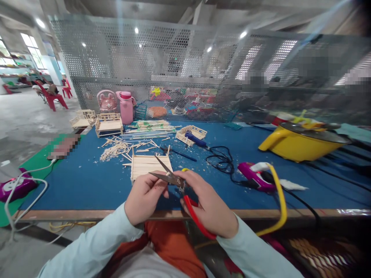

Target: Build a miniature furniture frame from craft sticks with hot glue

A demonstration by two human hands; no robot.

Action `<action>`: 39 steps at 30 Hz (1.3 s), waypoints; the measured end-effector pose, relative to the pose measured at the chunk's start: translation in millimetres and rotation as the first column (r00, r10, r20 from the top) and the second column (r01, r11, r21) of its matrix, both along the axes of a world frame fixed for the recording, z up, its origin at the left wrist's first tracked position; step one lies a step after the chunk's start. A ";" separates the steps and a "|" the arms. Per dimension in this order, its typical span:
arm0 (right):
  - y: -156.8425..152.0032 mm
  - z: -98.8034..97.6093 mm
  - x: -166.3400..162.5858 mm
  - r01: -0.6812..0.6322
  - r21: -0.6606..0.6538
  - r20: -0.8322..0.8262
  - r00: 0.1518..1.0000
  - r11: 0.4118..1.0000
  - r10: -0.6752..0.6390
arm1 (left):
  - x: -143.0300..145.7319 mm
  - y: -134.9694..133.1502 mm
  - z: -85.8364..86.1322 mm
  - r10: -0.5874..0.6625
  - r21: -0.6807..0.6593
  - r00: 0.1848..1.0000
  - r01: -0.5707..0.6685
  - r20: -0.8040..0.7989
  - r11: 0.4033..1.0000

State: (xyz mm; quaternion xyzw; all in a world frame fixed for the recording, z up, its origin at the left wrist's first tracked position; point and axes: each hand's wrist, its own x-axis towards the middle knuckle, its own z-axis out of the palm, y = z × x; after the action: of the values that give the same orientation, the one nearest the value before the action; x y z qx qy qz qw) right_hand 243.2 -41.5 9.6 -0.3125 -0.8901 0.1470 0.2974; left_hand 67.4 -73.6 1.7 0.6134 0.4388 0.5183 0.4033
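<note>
Red-handled scissors (193, 216) are gripped in my right hand (213, 206), their blades apart and pointing up and left. My left hand (146, 197) is closed in a pinch beside the blades; a small pale stick end (168, 173) shows between the blades near its fingertips. Just beyond my hands lies a small flat wooden piece made of sticks (147, 166), with short posts at its corners. Behind it are loose wooden sticks (143, 146) and a heap of short cut pieces (114, 151).
Small stick-built furniture models (109, 124) stand at the back left by a pink bottle (126, 108). A blue glue gun (195, 139) rests by another wooden frame (185, 133). On the right are a yellow pot (304, 144) and a purple power strip (256, 177) with cables.
</note>
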 end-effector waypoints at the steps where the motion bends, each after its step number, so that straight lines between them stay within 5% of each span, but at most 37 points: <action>1: -0.5 0.3 0.0 -0.006 0.007 0.005 1.000 1.000 0.006 | -0.2 -0.5 -0.4 0.011 0.031 1.000 -0.011 -0.023 0.999; 9: -2.3 3.8 1.8 -0.103 0.034 0.019 0.995 0.994 0.103 | -1.6 -3.5 -0.8 -0.034 0.114 0.997 0.042 -0.070 0.993; 19: -0.5 -1.2 1.9 -0.072 0.077 0.023 0.997 0.994 0.071 | -3.0 -7.4 1.4 0.043 0.187 0.977 -0.004 -0.207 0.982; 26: 7.0 0.8 7.2 -0.071 -0.117 0.081 0.993 0.991 0.081 | -1.8 -4.9 -7.5 0.060 0.074 0.983 -0.047 -0.176 0.996; 32: 8.9 2.8 13.4 -0.121 -0.340 0.037 0.989 0.933 0.142 | -0.2 -5.4 -7.2 0.015 0.072 0.983 -0.002 -0.181 0.997; 39: 8.7 8.6 12.9 -0.040 -0.099 -0.009 0.999 0.994 0.039 | -0.1 -4.2 -4.6 0.115 0.055 0.986 -0.109 -0.121 0.992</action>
State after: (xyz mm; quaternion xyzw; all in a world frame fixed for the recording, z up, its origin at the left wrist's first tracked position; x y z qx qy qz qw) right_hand 256.1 -32.8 18.2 -0.3088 -0.8866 0.1979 0.2819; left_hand 67.2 -77.8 -2.9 0.6282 0.4842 0.5116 0.3304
